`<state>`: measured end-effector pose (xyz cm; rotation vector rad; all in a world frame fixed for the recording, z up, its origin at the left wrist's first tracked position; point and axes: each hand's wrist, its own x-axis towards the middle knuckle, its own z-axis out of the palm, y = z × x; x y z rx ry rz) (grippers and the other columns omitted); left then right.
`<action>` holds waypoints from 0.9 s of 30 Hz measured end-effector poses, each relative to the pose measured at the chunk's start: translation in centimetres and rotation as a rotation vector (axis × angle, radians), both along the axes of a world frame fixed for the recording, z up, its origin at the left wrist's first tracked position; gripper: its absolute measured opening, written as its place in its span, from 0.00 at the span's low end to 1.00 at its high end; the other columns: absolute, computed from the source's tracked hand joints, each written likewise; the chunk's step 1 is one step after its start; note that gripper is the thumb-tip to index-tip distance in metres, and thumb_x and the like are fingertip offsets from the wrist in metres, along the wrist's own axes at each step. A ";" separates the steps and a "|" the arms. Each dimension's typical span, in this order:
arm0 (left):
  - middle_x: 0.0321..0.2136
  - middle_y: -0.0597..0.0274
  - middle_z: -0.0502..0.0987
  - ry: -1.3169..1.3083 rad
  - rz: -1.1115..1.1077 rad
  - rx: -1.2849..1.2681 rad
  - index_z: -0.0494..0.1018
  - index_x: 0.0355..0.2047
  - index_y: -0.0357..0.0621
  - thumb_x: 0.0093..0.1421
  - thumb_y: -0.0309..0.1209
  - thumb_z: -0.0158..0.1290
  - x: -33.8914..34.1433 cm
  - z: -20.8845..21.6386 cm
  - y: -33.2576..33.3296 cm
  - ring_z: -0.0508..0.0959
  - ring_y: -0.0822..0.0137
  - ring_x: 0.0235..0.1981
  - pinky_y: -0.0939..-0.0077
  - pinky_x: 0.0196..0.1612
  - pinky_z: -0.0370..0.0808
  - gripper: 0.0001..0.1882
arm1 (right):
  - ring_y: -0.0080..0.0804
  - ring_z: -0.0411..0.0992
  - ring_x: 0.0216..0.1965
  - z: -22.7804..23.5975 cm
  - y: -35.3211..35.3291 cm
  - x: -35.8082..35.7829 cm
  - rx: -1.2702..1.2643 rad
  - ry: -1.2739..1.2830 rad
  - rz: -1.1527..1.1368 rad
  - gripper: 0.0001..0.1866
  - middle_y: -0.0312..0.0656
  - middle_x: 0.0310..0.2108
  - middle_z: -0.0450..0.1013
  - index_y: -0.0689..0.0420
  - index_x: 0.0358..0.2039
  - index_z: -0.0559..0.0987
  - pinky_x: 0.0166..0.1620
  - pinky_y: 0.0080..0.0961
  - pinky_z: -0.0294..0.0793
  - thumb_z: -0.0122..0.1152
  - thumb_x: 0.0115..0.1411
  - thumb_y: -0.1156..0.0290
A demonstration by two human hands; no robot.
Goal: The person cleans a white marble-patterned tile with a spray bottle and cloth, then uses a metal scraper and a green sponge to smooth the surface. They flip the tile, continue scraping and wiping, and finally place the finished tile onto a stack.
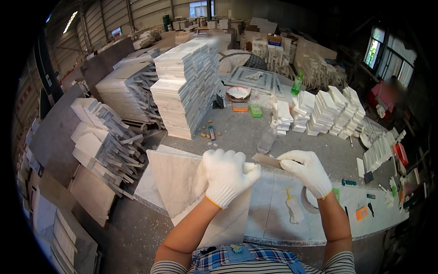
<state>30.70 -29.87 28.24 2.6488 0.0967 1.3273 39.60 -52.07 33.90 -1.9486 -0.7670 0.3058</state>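
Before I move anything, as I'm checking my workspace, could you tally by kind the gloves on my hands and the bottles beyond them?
White knitted gloves, worn on left hand and right hand: 2
Green plastic bottle: 1
Clear plastic bottle: 1
Total: 4

The marble slab (pixel 178 178), broad, flat and angular, is white with faint grey and tan veining; it sits left of centre, its near end toward the person's body and its upper right partly hidden. The narrow, flat grey-brown strip (pixel 266 160), its material unclear, is held slantwise by its right end.
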 end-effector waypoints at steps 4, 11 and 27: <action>0.14 0.59 0.72 0.014 -0.007 -0.011 0.70 0.12 0.50 0.42 0.44 0.64 -0.1 0.1 0.0 0.72 0.54 0.19 0.57 0.31 0.65 0.16 | 0.20 0.73 0.32 -0.6 0.5 1.2 0.110 0.277 0.032 0.14 0.37 0.33 0.80 0.67 0.41 0.86 0.37 0.20 0.72 0.66 0.63 0.67; 0.16 0.59 0.74 0.087 0.019 -0.084 0.76 0.25 0.47 0.40 0.45 0.65 -0.3 0.8 -0.2 0.74 0.54 0.20 0.57 0.33 0.66 0.18 | 0.14 0.60 0.24 0.0 0.9 2.1 0.138 0.656 0.072 0.12 0.31 0.27 0.70 0.65 0.39 0.84 0.24 0.16 0.52 0.65 0.67 0.67; 0.21 0.59 0.77 0.124 0.012 -0.089 0.77 0.45 0.43 0.39 0.47 0.67 -0.4 0.8 0.1 0.79 0.55 0.24 0.57 0.36 0.69 0.33 | 0.13 0.56 0.21 1.1 2.2 2.0 0.034 0.704 0.156 0.09 0.29 0.24 0.68 0.60 0.36 0.84 0.23 0.17 0.49 0.63 0.67 0.67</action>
